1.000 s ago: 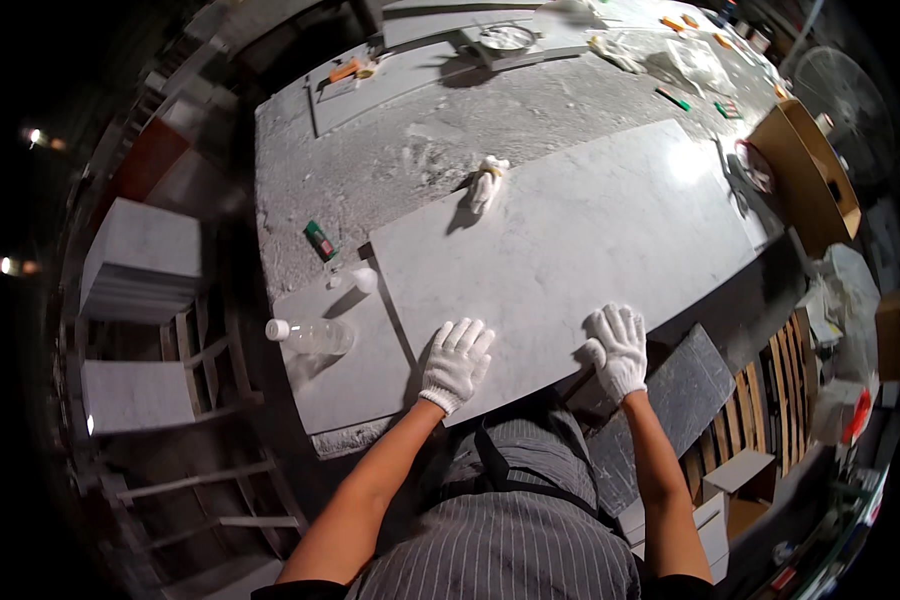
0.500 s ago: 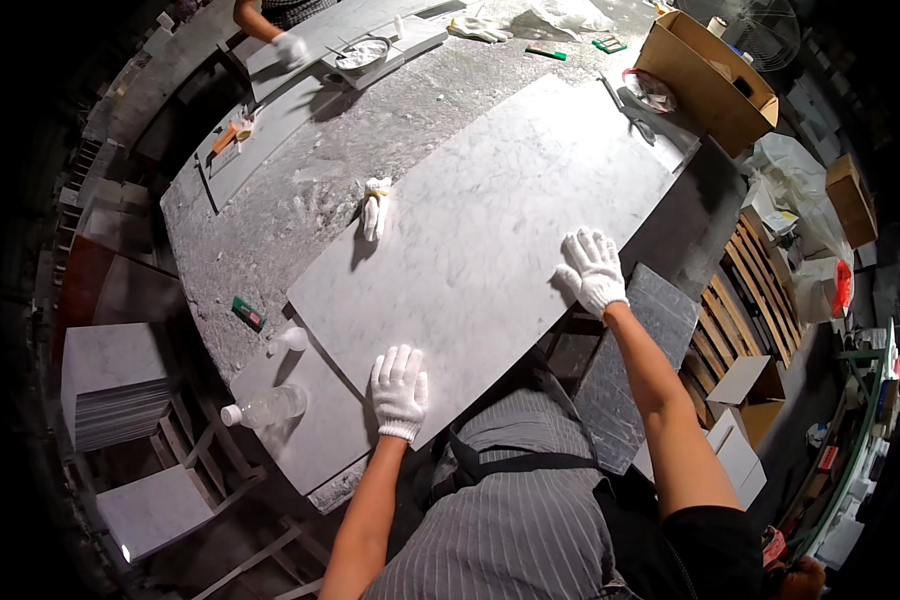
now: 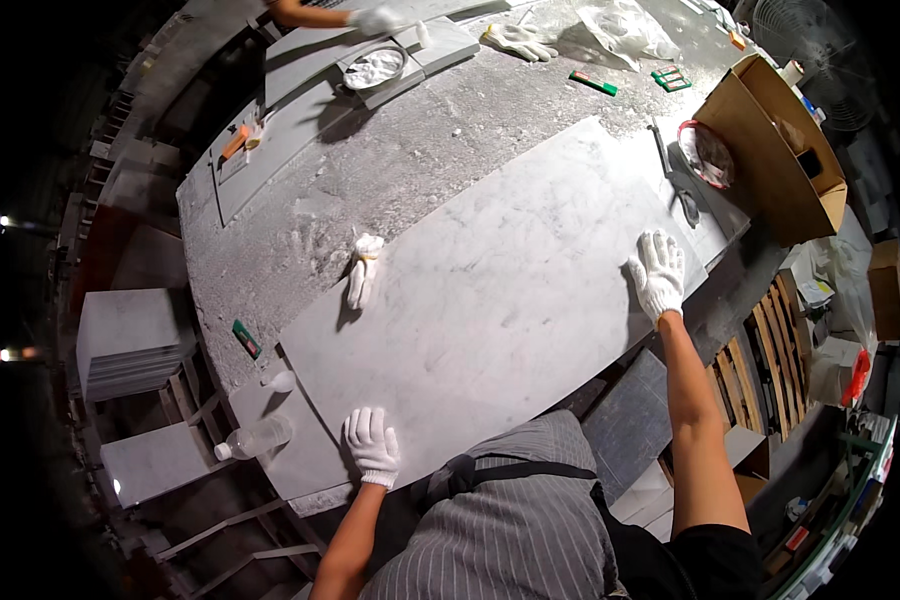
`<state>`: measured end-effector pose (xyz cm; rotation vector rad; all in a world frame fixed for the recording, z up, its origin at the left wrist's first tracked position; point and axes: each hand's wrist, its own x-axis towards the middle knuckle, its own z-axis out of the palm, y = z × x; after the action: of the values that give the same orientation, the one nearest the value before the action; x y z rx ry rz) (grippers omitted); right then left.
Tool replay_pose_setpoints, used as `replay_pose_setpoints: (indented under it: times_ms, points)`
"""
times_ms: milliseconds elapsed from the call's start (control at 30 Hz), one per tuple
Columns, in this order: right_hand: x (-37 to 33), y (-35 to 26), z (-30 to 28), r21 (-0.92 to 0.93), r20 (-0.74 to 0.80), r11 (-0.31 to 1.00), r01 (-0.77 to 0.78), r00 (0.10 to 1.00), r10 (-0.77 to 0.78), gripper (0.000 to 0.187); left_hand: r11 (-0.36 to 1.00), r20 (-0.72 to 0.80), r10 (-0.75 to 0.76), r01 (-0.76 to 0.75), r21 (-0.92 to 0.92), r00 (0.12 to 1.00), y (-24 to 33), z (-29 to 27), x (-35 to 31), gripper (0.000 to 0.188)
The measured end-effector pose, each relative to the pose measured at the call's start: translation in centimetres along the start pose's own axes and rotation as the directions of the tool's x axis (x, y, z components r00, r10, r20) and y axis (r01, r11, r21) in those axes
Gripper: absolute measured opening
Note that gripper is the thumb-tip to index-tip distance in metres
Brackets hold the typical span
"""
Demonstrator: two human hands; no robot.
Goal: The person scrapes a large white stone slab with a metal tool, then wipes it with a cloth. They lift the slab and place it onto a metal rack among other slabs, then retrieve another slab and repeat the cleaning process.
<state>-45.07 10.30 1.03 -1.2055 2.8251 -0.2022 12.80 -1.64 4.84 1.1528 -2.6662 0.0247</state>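
A large pale grey-veined stone slab (image 3: 490, 290) lies flat on the dusty work table (image 3: 270, 270). My left hand (image 3: 372, 446), in a white knitted glove, rests flat on its near left corner, fingers stretched out. Further right, my right hand (image 3: 659, 275), gloved the same way, lies flat near the slab's right end with the fingers extended. Neither hand grips anything. A bundled white glove (image 3: 365, 272) sits across the slab's far left edge. Beside my left hand, a clear plastic bottle (image 3: 260, 437) lies on its side on another slab piece, near a small white bottle (image 3: 282, 382).
An open cardboard box (image 3: 770, 150), a red-rimmed bowl (image 3: 705, 155) and a dark-handled tool (image 3: 682, 195) are at the right. Behind are green packs (image 3: 594, 83), a glove (image 3: 520, 42) and a bowl of white paste (image 3: 375, 68). A co-worker's gloved hand (image 3: 375, 20) shows beyond. Stacked tiles (image 3: 135, 340) stand left.
My right hand has slid along the slab toward its right end. My left hand stays on the near left corner. The co-worker's hand has moved right, above the paste bowl. The view has shifted.
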Motion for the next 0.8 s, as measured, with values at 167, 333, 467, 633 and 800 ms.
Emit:
replay_pose_setpoints:
  times_ms: [167,333,467,633,800]
  points:
    - [5.3,0.7,-1.3,0.027,-0.041,0.999,-0.018,0.999,0.019,0.063,0.993,0.196,-0.096,0.108,-0.051,0.976,2.6,0.0,8.8,0.044]
    - [7.4,1.5,-0.4,-0.022,-0.121,1.000,-0.002,0.993,-0.001,0.055,1.000,0.014,0.010,-0.010,0.015,1.000,1.9,3.8,20.6,0.046]
    - [8.0,1.5,-0.5,-0.035,-0.134,0.999,0.030,0.990,-0.034,0.053,0.942,-0.018,-0.336,0.336,-0.008,0.942,0.0,5.3,26.2,0.045]
    - [7.9,1.8,0.5,0.047,-0.198,0.996,0.071,0.978,-0.061,0.054,0.931,0.014,-0.357,0.357,-0.079,0.934,-0.3,3.0,24.8,0.041]
    - [8.4,2.8,1.0,0.055,-0.240,0.995,0.089,0.968,-0.073,0.056,0.836,0.005,-0.547,0.546,0.053,0.837,1.4,1.2,14.1,0.043]
